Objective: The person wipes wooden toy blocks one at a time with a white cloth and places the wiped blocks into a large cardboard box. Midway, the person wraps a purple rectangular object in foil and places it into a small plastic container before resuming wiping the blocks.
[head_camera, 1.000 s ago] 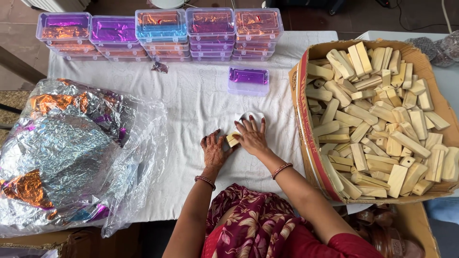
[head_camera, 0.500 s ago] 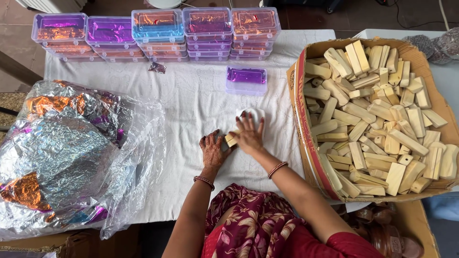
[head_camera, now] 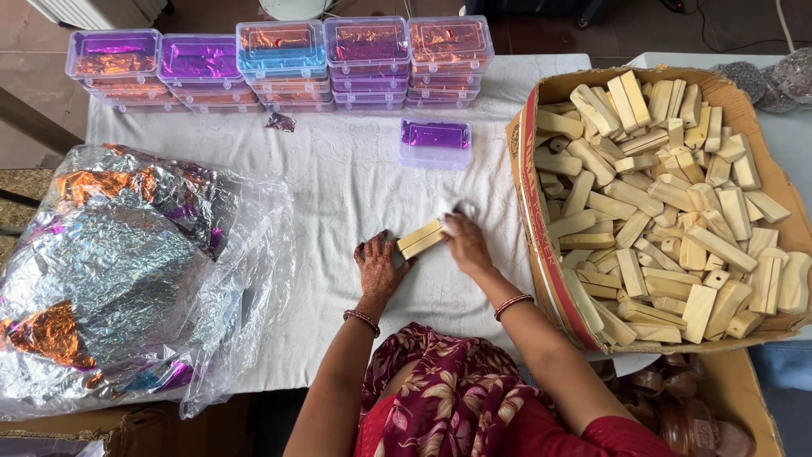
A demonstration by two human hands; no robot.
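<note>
- Left hand [head_camera: 379,264] flat on the white cloth of the tabletop [head_camera: 338,195], fingers pressed against the near-left end of a pale wooden block [head_camera: 420,239].
- Right hand [head_camera: 465,241] closed over the far-right end of the same block, with a bit of thin white wrapping [head_camera: 455,209] bunched just past the fingertips; how tightly pinched, cannot tell.
- Block lying tilted in the middle of the cloth, between both hands, seemingly two pale pieces stacked edge to edge.
- Step in hand, as a judgement: steadying and squaring up one block, probably for wrapping.
- Small clear box with purple lining [head_camera: 435,142] just beyond the hands, lid shut, standing alone.
- Row of stacked clear boxes [head_camera: 279,63] along the far edge, lined in purple, blue and orange foil.
- Open cardboard carton [head_camera: 541,279] on the right, heaped with more pale blocks, just beside the right forearm.
- Crumpled foil sheets in a clear plastic bag [head_camera: 127,271] on the left, well apart from the hands.
- Next move, as a judgement: calls for a firm hold at both ends, with the pieces kept aligned so they do not slide apart.
</note>
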